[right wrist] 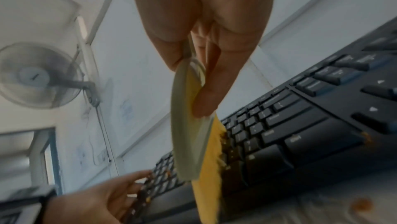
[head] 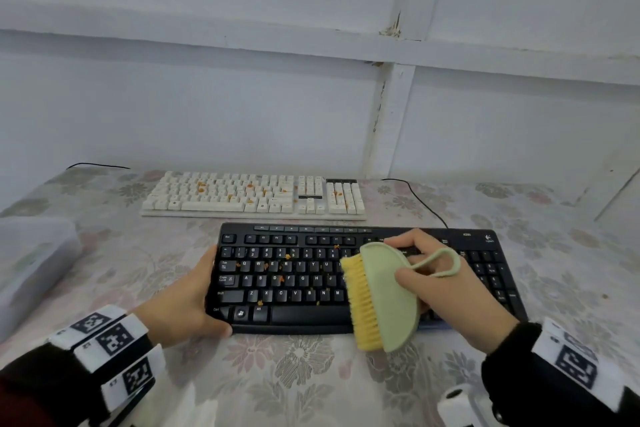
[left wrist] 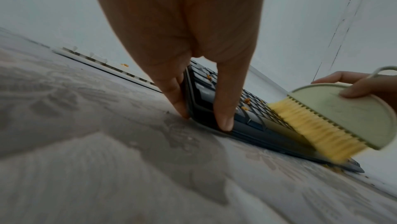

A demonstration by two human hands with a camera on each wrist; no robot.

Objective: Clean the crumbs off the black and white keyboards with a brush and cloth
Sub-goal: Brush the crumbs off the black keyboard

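I have the flat black plastic keyboard point(head: 346, 281) lying near the table's front edge, orange crumbs point(head: 287, 256) scattered over its left keys. My right hand point(head: 446, 284) pinches the pale green half-round brush with yellow bristles point(head: 381, 295), bristles down on the middle keys; my left hand point(head: 180, 302) clamps the keyboard's left end, thumb on the front corner. I judge short leftward strokes, bristles kept low between keys, work best. Bare flowered tablecloth point(head: 304, 374) lies in front; the white keyboard point(head: 256, 194) sits close behind, crumbed too.
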